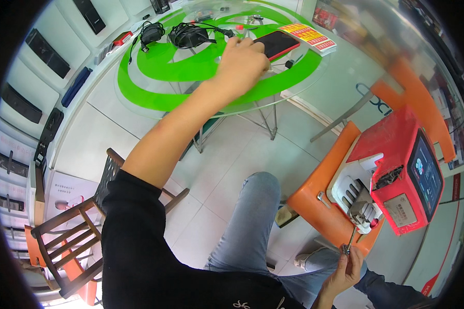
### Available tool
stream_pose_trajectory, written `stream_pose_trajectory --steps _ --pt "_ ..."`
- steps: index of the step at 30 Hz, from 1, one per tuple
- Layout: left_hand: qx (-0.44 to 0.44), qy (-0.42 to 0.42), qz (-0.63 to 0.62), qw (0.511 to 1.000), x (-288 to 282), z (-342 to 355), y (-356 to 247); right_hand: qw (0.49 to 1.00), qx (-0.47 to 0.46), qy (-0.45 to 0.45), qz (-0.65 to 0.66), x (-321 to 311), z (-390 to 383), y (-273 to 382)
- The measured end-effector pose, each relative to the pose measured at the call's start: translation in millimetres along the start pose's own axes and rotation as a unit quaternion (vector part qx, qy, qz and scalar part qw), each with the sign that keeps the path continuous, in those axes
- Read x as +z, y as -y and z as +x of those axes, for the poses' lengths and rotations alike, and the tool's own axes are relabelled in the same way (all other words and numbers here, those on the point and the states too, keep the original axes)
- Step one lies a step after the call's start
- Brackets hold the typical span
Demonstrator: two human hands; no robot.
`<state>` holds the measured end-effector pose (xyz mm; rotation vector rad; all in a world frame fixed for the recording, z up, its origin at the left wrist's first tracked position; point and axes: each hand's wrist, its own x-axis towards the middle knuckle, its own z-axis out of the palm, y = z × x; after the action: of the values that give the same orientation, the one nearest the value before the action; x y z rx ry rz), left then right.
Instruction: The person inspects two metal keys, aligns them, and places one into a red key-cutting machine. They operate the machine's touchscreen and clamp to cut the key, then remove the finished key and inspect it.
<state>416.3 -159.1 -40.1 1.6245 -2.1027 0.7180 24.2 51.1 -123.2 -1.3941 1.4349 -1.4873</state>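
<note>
Left hand [243,63] half-curled beside phone [278,44], right hand [344,272] in pinch on metal piece [347,248]

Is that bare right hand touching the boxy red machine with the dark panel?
Apart. The head view shows the smooth orange chair seat between the bare right hand and the boxy red machine.

Glossy glass-like tabletop [294,76], smooth plastic chair [314,203], matt denim jeans [250,221], shiny phone screen [277,44].

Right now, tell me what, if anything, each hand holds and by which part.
Right hand: a slim metal piece, kind unclear, held near its lower end. Left hand: cannot tell; its grip is hidden.
</note>
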Motion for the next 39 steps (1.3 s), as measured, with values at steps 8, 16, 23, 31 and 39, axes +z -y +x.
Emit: stream_pose_trajectory --steps 8,16,23,31,39 --pt "-0.062 0.229 -0.048 0.97 -21 2 -4 1.0 -0.011 -0.017 0.018 -12 1 7" --pt "-0.087 0.306 -0.078 0.945 -17 22 -1 0.997 -0.055 -0.038 0.048 -23 5 16" --pt "-0.058 0.302 0.0 0.951 -18 21 -7 0.996 -0.055 -0.04 0.065 -36 6 16" --pt "-0.142 0.14 -0.407 0.892 -62 31 -45 0.994 -0.092 -0.046 0.048 -34 21 32" --pt "-0.122 0.152 -0.877 0.44 -118 38 -258 0.949 -0.283 -0.13 0.052 -35 65 89"
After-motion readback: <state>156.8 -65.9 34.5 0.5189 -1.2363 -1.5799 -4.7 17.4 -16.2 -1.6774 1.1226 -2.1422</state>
